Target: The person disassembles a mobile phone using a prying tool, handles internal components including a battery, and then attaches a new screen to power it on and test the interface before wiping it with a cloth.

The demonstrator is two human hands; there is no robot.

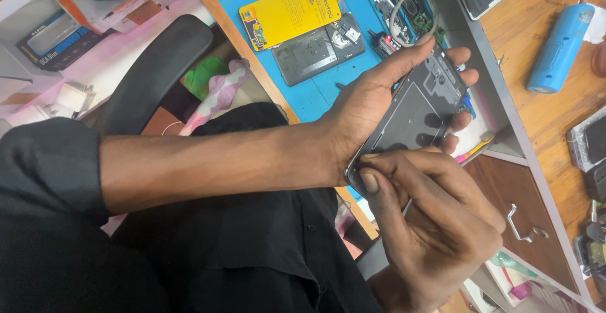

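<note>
Cluttered with phone parts, the wooden surface is carrying a blue work mat, a yellow card and a blue cylinder. Above the lap, the left hand is cradling a dark phone frame, fingers wrapped around its far edge. The right hand is pinching at the frame's lower corner, thumbnail pressing into the seam. Judging by that grip, too hard a pry could be cracking the thin frame, or the nail slipping could be sending it off the lap.
</note>
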